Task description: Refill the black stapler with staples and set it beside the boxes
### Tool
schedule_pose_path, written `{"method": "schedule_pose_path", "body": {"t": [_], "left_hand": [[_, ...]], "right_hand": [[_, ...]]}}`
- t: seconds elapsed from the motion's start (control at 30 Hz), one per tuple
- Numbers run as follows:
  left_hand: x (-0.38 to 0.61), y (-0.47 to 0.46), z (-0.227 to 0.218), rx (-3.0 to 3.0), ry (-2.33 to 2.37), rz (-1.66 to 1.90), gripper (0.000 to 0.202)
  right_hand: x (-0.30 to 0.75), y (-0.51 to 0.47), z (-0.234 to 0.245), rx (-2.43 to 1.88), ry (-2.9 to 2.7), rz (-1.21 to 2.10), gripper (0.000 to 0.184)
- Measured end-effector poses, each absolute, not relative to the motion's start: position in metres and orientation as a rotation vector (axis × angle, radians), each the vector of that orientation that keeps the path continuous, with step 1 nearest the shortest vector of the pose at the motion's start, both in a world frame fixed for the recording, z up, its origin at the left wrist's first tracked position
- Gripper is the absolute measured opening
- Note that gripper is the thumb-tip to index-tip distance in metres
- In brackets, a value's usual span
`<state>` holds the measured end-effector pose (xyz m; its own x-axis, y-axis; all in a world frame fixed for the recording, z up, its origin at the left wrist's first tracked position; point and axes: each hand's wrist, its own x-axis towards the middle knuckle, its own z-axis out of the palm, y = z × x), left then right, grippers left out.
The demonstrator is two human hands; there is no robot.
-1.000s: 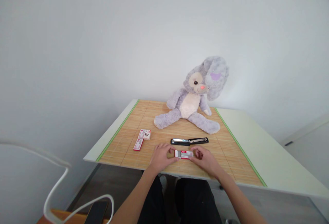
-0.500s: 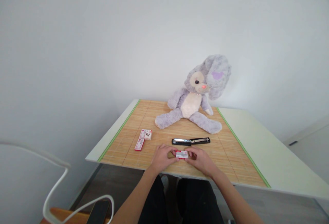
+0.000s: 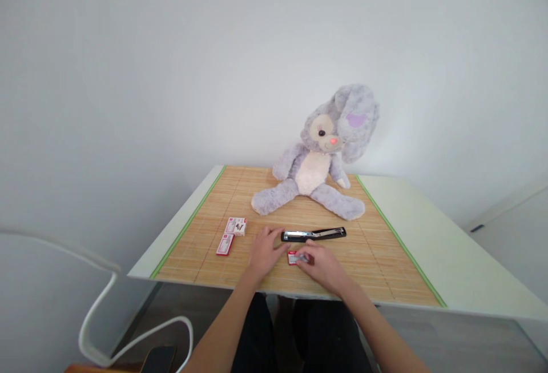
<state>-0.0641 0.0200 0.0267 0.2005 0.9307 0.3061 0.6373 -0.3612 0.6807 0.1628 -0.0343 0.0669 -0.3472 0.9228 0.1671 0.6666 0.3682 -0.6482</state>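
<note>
Both hands rest low on the woven bamboo mat (image 3: 377,253) that covers the pale desk (image 3: 449,253). The right hand (image 3: 323,264) has its fingers clamped on a small red-and-white cardboard staple box (image 3: 293,257), which lies on the mat between the two hands. The left hand (image 3: 264,250) lies just beside the box, fingers loosely apart, near the end of a long black stapler (image 3: 314,235). Two more small red-and-white boxes (image 3: 231,235) lie to the left, and a grey plush rabbit (image 3: 319,159) sits behind.
</note>
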Motion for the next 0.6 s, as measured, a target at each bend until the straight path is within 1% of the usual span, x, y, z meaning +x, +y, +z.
{"method": "schedule_pose_path", "body": {"t": [0.17,0.3,0.47,0.6], "left_hand": [[-0.063,0.025,0.025,2.151,1.48,0.935,0.032],[-0.065,0.024,0.026,2.206,1.468,0.919,0.033],[-0.065,0.025,0.026,2.234,1.477,0.915,0.033],[-0.065,0.024,0.026,2.24,1.476,0.908,0.033]], "right_hand": [[0.17,-0.012,0.077,-1.374,-2.117,0.611,0.01],[0.177,0.013,0.083,-1.388,-2.113,0.56,0.012],[0.179,0.029,0.082,-1.377,-2.171,0.557,0.008],[0.178,0.031,0.078,-1.381,-2.201,0.546,0.008]]}}
